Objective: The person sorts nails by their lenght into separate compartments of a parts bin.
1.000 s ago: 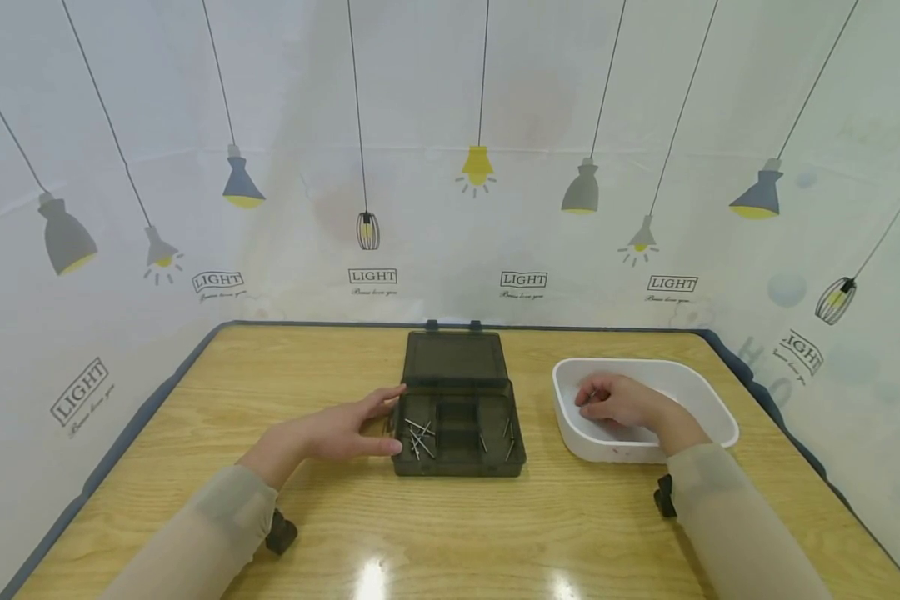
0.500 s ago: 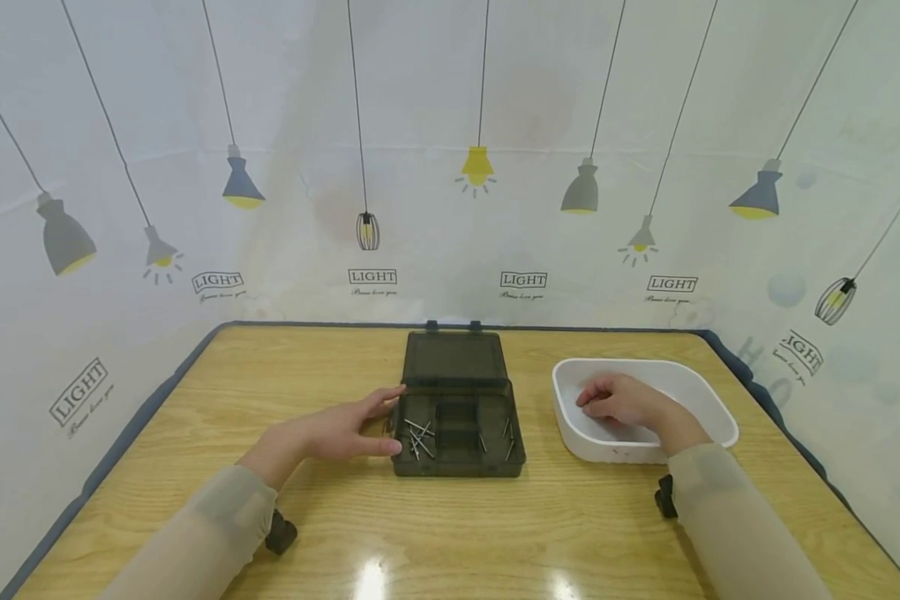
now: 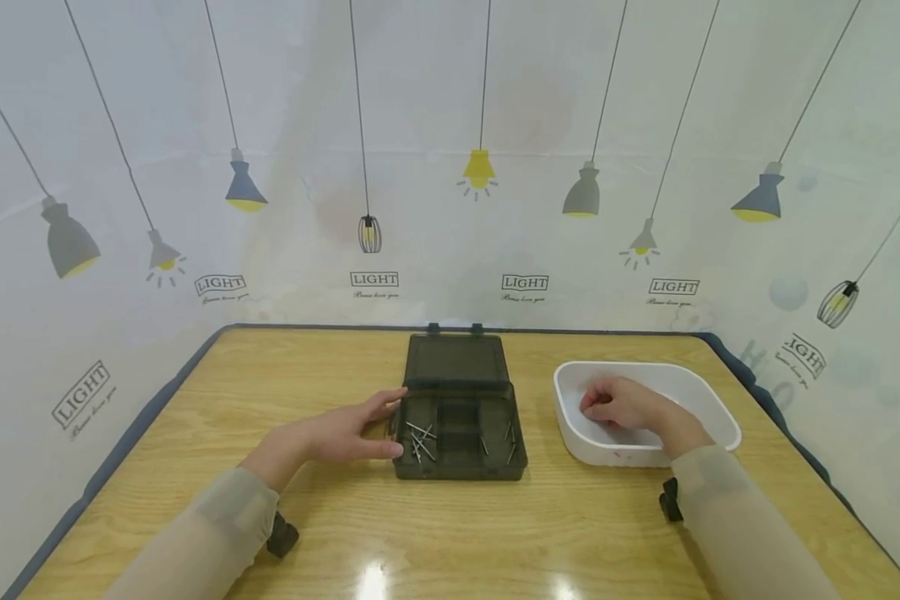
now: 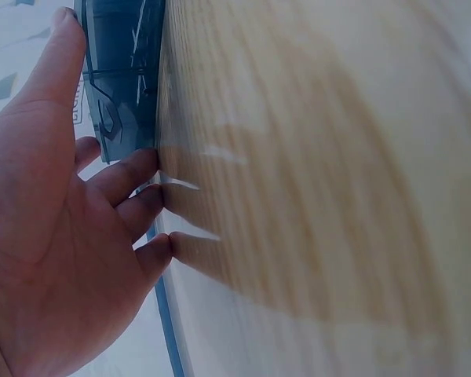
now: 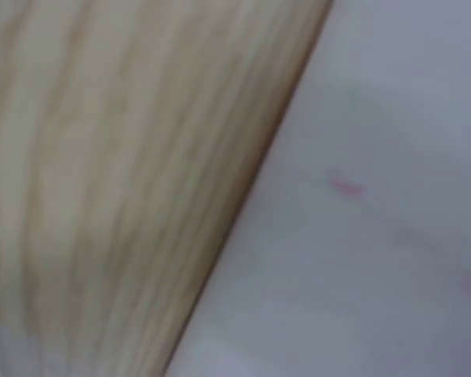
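An open dark translucent plastic case (image 3: 461, 467) stands mid-table, its lid (image 3: 456, 358) laid back. Several thin silver metal pins (image 3: 421, 442) lie crisscross in its left compartment; several more thin pins (image 3: 512, 442) are in the right one. My left hand (image 3: 337, 432) rests at the case's left side, thumb at the front corner and fingers spread toward the back. In the left wrist view, fingertips of this hand (image 4: 71, 196) meet the tabletop beside the case. My right hand (image 3: 630, 407) reaches into a white basin (image 3: 607, 454), fingertips bent down to its floor; what they hold is hidden.
The light wood table (image 3: 450, 542) has a dark blue edge band (image 3: 127, 446) along its sides and back. Behind it hangs a white sheet (image 3: 435, 100) printed with lamps. The right wrist view is filled by wood and the basin's outer wall (image 5: 361, 259).
Inside the basin my right hand's fingertips have shifted slightly right and curled further. The left hand stays at the case. The whole head view has dropped a little in the frame.
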The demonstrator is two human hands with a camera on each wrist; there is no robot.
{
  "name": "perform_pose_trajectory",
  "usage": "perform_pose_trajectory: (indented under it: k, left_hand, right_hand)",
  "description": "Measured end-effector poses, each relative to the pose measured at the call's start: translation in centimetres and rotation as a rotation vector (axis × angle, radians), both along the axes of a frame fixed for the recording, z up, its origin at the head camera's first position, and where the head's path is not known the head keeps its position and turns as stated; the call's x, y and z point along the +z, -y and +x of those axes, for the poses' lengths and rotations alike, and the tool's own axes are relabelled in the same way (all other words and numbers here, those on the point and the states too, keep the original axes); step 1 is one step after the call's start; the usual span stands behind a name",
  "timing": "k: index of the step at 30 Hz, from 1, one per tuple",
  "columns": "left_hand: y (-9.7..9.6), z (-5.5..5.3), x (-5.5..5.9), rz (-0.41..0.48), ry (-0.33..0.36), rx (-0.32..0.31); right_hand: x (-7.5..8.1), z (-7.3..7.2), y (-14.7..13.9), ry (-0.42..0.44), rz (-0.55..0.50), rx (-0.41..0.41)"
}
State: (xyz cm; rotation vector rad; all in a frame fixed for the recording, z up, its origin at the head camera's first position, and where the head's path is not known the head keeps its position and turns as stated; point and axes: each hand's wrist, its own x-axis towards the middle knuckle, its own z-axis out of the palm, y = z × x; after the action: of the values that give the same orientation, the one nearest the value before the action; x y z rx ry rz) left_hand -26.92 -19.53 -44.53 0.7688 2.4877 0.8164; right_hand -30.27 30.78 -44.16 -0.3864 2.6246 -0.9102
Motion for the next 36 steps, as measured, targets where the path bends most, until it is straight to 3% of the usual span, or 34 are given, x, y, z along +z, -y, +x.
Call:
perform_pose_trajectory:
  k: [8,29,36]
  left_hand:
    - [-0.02,0.02,-0.05,0.002,0.012,-0.002]
    - [-0.01,0.01,-0.08,-0.002,0.002,-0.005]
    - [0.02,0.07,-0.04,0.002,0.009,0.0]
  right_hand:
    - [0.16,-0.17,0.05,-0.004,-0.009,0.011]
    - [0.38,0.0,-0.16,-0.06,0.132,-0.044]
    - [0.95,0.32,-0.11,-0.101,0.094,-0.025]
